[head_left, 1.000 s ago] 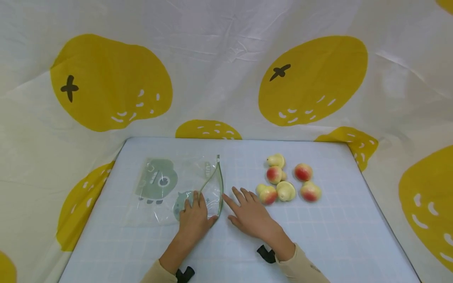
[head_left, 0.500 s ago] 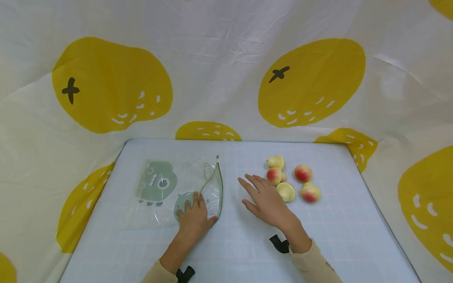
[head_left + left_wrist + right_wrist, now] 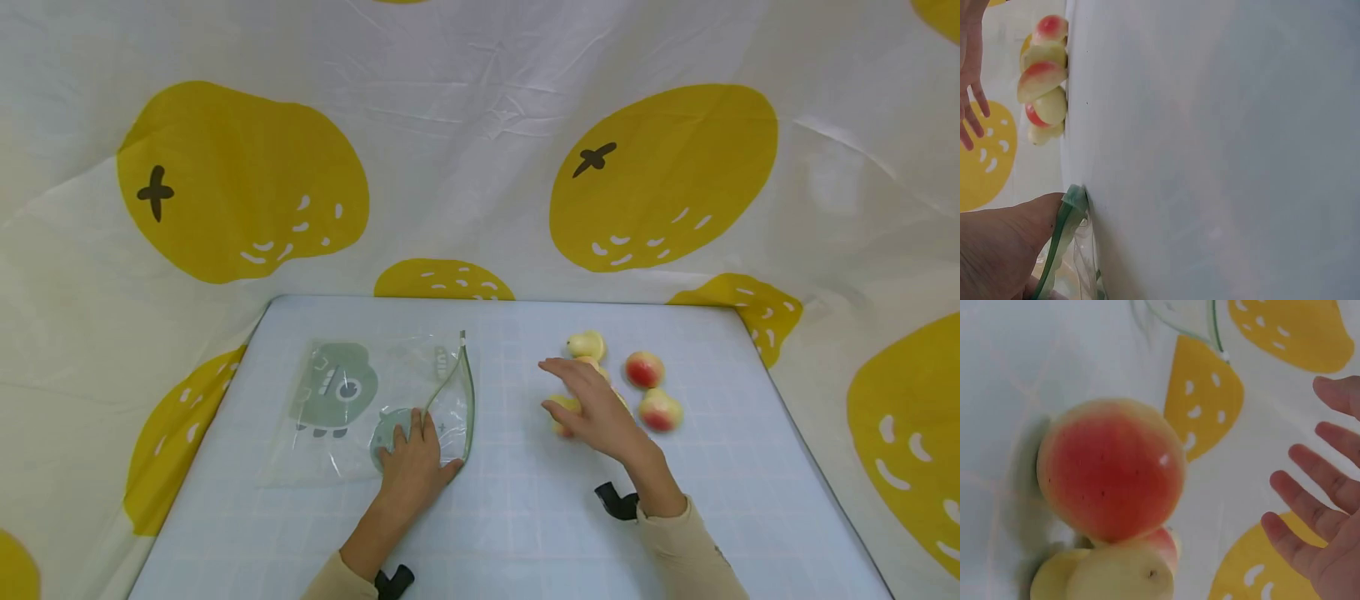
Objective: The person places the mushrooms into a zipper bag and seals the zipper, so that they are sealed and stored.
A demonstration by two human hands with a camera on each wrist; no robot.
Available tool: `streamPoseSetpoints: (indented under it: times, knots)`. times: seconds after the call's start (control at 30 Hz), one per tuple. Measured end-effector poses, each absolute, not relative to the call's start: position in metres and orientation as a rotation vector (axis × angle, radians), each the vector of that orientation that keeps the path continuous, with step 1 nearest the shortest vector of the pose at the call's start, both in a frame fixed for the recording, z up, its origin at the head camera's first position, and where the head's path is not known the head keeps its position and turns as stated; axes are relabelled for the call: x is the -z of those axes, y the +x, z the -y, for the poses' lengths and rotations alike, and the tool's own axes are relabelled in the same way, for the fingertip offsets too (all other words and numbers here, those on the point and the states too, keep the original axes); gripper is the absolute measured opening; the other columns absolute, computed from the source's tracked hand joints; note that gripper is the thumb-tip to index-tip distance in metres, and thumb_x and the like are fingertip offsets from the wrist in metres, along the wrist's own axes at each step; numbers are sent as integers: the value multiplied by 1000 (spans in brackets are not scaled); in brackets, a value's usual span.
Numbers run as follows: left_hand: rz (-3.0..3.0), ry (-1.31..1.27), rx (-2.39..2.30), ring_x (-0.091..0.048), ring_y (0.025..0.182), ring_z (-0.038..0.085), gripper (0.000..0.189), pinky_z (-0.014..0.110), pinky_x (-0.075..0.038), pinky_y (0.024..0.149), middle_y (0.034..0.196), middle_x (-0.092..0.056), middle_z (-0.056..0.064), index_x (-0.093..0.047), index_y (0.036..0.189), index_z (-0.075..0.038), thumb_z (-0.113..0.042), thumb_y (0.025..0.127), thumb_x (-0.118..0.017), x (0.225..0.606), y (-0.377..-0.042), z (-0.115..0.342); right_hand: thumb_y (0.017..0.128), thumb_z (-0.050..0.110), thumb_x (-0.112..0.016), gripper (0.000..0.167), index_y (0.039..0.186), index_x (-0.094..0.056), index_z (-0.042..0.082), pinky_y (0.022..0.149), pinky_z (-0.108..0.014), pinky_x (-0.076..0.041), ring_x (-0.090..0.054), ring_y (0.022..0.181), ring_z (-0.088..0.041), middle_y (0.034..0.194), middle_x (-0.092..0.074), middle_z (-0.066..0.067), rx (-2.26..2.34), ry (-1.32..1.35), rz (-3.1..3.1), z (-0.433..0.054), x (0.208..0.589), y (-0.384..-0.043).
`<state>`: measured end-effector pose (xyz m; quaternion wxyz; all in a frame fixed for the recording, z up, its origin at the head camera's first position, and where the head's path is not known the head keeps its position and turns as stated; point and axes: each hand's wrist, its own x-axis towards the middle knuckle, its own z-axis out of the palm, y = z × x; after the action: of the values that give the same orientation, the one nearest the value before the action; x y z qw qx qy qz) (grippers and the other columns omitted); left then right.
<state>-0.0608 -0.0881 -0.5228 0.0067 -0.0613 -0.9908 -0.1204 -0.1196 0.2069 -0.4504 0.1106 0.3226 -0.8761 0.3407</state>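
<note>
A clear zip bag (image 3: 337, 467) with green cartoon prints lies flat at the table's left, its green-edged mouth parted on the right. My left hand (image 3: 410, 475) rests on the bag near the mouth, fingers extended, thumb against the green zip strip (image 3: 1060, 234). Over the pear-like fruit my right hand (image 3: 600, 417) hovers with fingers spread, holding nothing. One piece (image 3: 567, 427) shows partly beneath it, and others are hidden behind the hand. A red-blushed round fruit (image 3: 1113, 472) stands closest in the right wrist view, apart from the fingers.
Two red-and-yellow fruits, one rounder (image 3: 644, 369) and one pear-shaped (image 3: 661, 410), lie right of the right hand. A pale piece (image 3: 589, 343) lies behind it. The pale checked table (image 3: 480, 533) meets a curtain (image 3: 465, 167) printed with yellow fruit.
My right hand has moved right, away from the bag's mouth and over the fruit, lifting off the table. The left hand and the bag have stayed in place.
</note>
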Motion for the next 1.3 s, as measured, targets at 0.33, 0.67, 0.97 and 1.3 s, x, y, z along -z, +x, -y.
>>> streamPoseSetpoints:
  times: [0.33, 0.67, 0.97, 1.3]
  knots:
    - [3111, -171, 390, -45, 123, 60, 97, 78, -40, 80, 144, -44, 34, -43, 140, 16, -51, 80, -81, 523, -61, 88, 83, 3, -80, 57, 136, -59, 6, 104, -29, -38, -53, 122, -31, 131, -61, -11, -1078, 747, 2555, -252, 442, -124]
    - [3107, -181, 368, -47, 122, 59, 96, 78, -41, 79, 144, -45, 33, -44, 139, 15, -52, 81, -80, 523, -61, 89, 86, 4, -78, 54, 137, -58, 5, 100, -9, -30, -55, 118, -29, 131, -60, -10, -1092, 555, 2625, -286, 440, -118]
    - [3094, -190, 367, -47, 121, 59, 94, 77, -42, 79, 143, -45, 33, -46, 139, 15, -51, 81, -80, 520, -61, 88, 95, 19, -72, 47, 137, -57, 8, 91, -7, -31, -51, 115, -30, 132, -59, -13, -1132, 371, 2785, -332, 439, -114]
    - [3079, -193, 364, -49, 119, 59, 95, 77, -43, 77, 142, -47, 33, -47, 137, 15, -51, 79, -81, 520, -60, 89, 97, 33, -68, 57, 142, -50, 4, 86, -7, -37, -48, 123, -39, 140, -51, -22, -1296, 133, 2925, -374, 461, -114]
